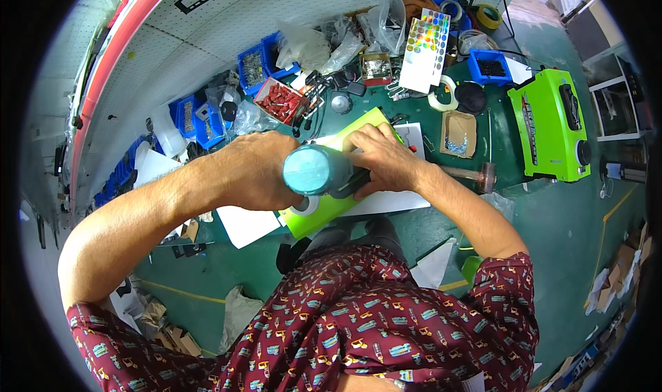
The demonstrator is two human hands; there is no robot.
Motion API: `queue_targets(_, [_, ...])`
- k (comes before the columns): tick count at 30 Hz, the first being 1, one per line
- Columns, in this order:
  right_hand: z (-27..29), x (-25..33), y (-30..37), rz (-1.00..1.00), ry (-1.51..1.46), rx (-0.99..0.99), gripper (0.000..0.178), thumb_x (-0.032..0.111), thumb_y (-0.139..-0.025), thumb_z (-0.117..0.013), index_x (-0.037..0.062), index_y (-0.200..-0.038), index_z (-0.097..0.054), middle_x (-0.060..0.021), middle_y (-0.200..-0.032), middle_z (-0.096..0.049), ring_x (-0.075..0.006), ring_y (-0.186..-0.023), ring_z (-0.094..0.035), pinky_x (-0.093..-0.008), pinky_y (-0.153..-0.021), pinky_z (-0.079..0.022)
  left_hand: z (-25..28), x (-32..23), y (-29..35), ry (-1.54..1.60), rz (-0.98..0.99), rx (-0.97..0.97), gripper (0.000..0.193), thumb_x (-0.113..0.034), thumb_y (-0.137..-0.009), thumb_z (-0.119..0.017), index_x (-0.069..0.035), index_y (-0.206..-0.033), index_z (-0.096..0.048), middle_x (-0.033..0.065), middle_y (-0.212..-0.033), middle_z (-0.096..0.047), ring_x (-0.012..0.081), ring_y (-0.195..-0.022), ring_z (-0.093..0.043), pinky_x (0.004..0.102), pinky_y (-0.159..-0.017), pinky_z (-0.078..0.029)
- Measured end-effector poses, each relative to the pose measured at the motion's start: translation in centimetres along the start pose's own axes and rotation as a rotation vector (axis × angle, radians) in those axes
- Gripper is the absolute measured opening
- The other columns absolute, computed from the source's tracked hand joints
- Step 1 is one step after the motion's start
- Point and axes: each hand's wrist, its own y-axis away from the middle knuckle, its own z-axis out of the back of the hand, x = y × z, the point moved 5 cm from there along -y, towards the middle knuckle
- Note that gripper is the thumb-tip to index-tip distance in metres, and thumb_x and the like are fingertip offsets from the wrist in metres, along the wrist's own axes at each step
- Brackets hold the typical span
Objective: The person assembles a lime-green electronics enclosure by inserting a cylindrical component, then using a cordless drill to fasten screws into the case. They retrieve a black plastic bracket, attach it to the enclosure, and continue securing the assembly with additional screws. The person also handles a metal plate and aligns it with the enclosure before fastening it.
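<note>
My left hand (258, 170) is closed round a power drill, seen from behind, with a round teal rear end (307, 170). The drill points down over a bright green casing (303, 219) lying on the bench. Bent over the casing is my right hand (383, 156), with thumb and fingers on either side of a black handle (356, 183). Both the drill's tip and most of the handle are hidden by the drill body and my hands. White sheets (249, 226) lie beneath and beside the casing.
A finished-looking green machine (548, 126) stands at right. Near it lie a hammer (487, 177) and a cardboard tray (458, 131) of small parts. Along the back are blue bins (253, 68), a box of red parts (279, 102), a sticker sheet (425, 51) and tape rolls (443, 94).
</note>
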Motion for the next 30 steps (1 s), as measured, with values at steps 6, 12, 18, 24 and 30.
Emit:
queue_targets(6, [-0.2,-0.3,0.2,0.021,-0.029,-0.002,0.078,0.042,-0.062,-0.096,0.0188,-0.131,-0.068,-0.0099,-0.131,-0.058,-0.0342,-0.13,-0.049,-0.0521,-0.109,-0.035,-1.0,-0.5,-0.2,0.012,0.049,0.019,0.036,-0.024,-0.086,-0.083,-0.009,-0.117,-0.072,0.0157,-0.103,-0.077,0.0322,-0.098,-0.074,0.0448,-0.086,-0.059])
queue_targets(12, [-0.3,-0.2,0.5,0.055,0.009,-0.042,0.066,0.043,-0.064,-0.095,0.0131,-0.116,-0.068,-0.0099,-0.126,-0.059,-0.0344,-0.126,-0.051,-0.0515,-0.106,-0.036,-1.6,-0.2,-0.5,0.053,-0.019,-0.069,0.041,-0.022,-0.083,-0.077,-0.004,-0.12,-0.07,0.0185,-0.1,-0.075,0.0332,-0.093,-0.073,0.0463,-0.082,-0.059])
queue_targets(18, [-0.3,-0.1,0.4,0.063,0.055,-0.03,0.068,0.044,-0.063,-0.096,0.0137,-0.12,-0.072,-0.0096,-0.132,-0.058,-0.0339,-0.127,-0.049,-0.0499,-0.107,-0.035,-2.0,-0.5,-0.1,0.063,0.065,-0.001,0.038,-0.032,-0.082,-0.074,-0.001,-0.103,-0.078,0.0222,-0.1,-0.077,0.0331,-0.092,-0.075,0.0438,-0.084,-0.059])
queue_targets(24, [-0.2,-0.3,0.2,0.092,0.097,-0.019,0.078,0.049,-0.059,-0.096,0.0167,-0.127,-0.072,-0.012,-0.137,-0.056,-0.0363,-0.125,-0.048,-0.0481,-0.105,-0.034,-3.4,0.5,-0.7,0.36,0.118,-0.07,0.044,-0.036,-0.084,-0.076,0.003,-0.104,-0.077,0.0186,-0.096,-0.076,0.0289,-0.086,-0.074,0.0414,-0.077,-0.059])
queue_targets(30, [-0.2,0.3,0.0,0.011,0.122,0.036,0.079,0.039,-0.056,-0.098,0.0137,-0.126,-0.071,-0.0106,-0.128,-0.059,-0.0357,-0.121,-0.051,-0.0474,-0.105,-0.036,-2.6,2.0,3.4,0.37,0.015,-0.144,0.04,-0.032,-0.094,-0.073,0.001,-0.117,-0.073,0.0165,-0.096,-0.075,0.0248,-0.087,-0.069,0.0402,-0.081,-0.056])
